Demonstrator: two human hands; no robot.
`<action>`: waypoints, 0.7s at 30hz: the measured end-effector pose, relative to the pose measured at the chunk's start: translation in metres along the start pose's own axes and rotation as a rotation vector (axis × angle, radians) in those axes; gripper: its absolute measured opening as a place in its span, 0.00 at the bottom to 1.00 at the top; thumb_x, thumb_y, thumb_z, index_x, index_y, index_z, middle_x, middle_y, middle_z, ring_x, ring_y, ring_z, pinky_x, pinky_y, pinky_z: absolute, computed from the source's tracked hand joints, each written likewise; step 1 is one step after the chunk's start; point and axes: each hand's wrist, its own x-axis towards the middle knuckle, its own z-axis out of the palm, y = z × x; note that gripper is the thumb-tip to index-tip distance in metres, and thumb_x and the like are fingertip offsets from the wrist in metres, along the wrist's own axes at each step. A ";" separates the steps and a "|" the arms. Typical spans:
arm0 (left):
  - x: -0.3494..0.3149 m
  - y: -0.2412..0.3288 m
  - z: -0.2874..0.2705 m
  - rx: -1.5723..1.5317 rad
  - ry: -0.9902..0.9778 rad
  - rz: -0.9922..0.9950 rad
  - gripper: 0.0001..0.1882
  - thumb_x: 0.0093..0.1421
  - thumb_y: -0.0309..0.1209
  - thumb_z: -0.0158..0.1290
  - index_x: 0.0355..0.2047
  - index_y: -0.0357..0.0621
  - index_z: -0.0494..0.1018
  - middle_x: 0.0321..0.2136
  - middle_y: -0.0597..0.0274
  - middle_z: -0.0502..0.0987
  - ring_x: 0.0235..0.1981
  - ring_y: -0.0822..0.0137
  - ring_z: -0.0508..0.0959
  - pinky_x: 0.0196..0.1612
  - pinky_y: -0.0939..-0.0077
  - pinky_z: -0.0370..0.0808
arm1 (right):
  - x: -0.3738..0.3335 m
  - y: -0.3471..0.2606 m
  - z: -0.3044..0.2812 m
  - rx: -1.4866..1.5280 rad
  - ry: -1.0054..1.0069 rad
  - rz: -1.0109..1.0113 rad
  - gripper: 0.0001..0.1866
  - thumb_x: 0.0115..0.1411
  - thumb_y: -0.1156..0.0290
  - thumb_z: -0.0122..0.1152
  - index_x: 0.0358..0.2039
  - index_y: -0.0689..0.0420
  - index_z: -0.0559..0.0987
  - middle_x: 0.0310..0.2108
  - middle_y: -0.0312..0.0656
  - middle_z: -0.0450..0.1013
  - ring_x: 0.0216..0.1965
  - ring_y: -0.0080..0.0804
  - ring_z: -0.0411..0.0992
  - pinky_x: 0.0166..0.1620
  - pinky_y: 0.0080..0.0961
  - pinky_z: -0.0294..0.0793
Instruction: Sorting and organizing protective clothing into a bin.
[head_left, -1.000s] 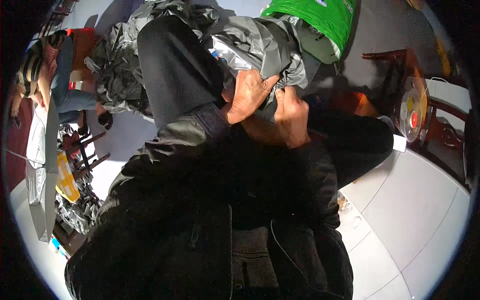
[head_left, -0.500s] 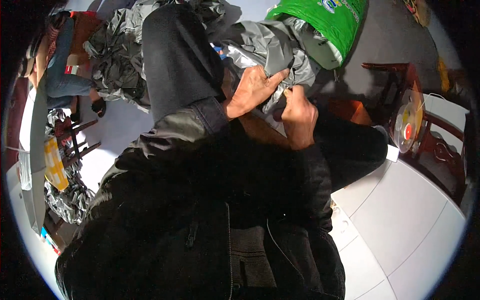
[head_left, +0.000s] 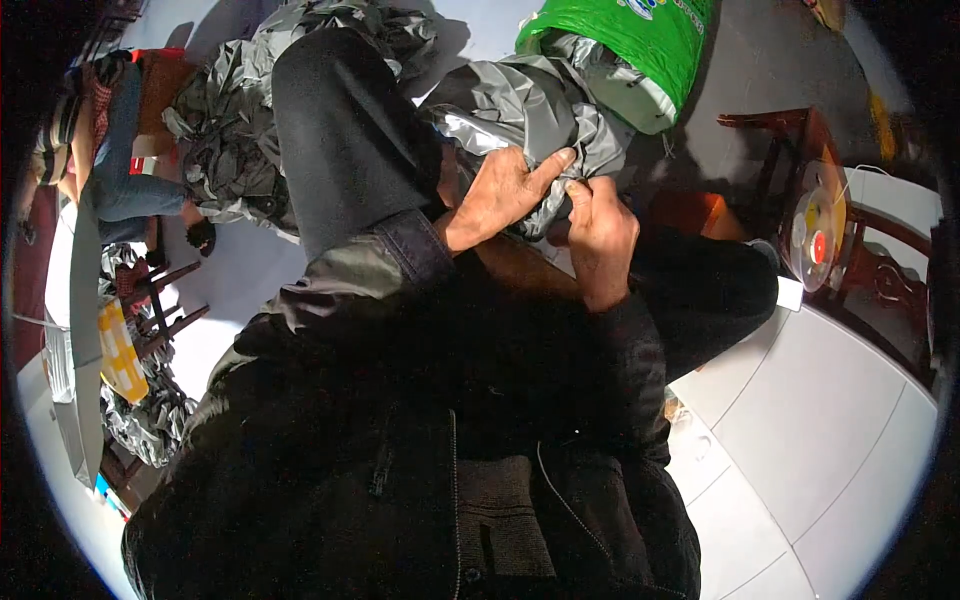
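In front of my lap lies a crumpled silver-grey sheet (head_left: 515, 100) of thin, shiny material, gathered into folds. My left hand (head_left: 495, 195) pinches its near edge, with the thumb stretched along the bunched folds. Close beside it, my right hand (head_left: 603, 240) is curled, thumb pressed against the fingers on the same gathered part. The fingertips of both hands are partly hidden by the folds.
A green bag (head_left: 640, 60) stands just beyond the sheet. More grey sheeting (head_left: 235, 150) is heaped to the left, near another person's leg (head_left: 140, 185). Right are a wooden chair (head_left: 790, 150), a clear round spool (head_left: 815, 240) and an orange box (head_left: 690, 215).
The view has shifted slightly. Both hands stay on the gathered sheet, and my right fingers have moved a little against the folds.
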 end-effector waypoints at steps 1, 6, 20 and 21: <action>0.000 0.000 0.000 0.003 -0.011 0.000 0.24 0.64 0.47 0.53 0.27 0.35 0.75 0.16 0.40 0.70 0.18 0.45 0.70 0.25 0.58 0.69 | 0.000 0.002 0.000 0.036 -0.020 0.034 0.09 0.64 0.68 0.55 0.32 0.61 0.73 0.24 0.52 0.73 0.25 0.52 0.74 0.29 0.40 0.71; -0.001 0.002 -0.003 -0.004 -0.048 -0.010 0.23 0.63 0.47 0.55 0.27 0.35 0.75 0.15 0.43 0.70 0.16 0.55 0.71 0.25 0.61 0.69 | -0.001 0.002 0.002 0.083 0.039 -0.030 0.10 0.64 0.68 0.54 0.31 0.62 0.73 0.22 0.48 0.74 0.23 0.44 0.74 0.28 0.36 0.71; 0.001 0.025 -0.012 -0.404 -0.302 -0.095 0.20 0.58 0.42 0.61 0.44 0.41 0.77 0.35 0.66 0.80 0.33 0.74 0.77 0.37 0.76 0.75 | 0.017 0.016 -0.011 0.109 0.405 -0.098 0.09 0.62 0.70 0.59 0.40 0.61 0.77 0.23 0.48 0.72 0.24 0.41 0.71 0.32 0.31 0.72; 0.002 0.019 -0.015 -0.417 -0.341 -0.198 0.22 0.57 0.43 0.62 0.45 0.40 0.76 0.37 0.65 0.80 0.35 0.73 0.76 0.40 0.75 0.75 | 0.015 0.020 -0.010 0.165 0.276 -0.054 0.08 0.62 0.70 0.59 0.38 0.61 0.77 0.23 0.48 0.72 0.24 0.40 0.71 0.32 0.31 0.72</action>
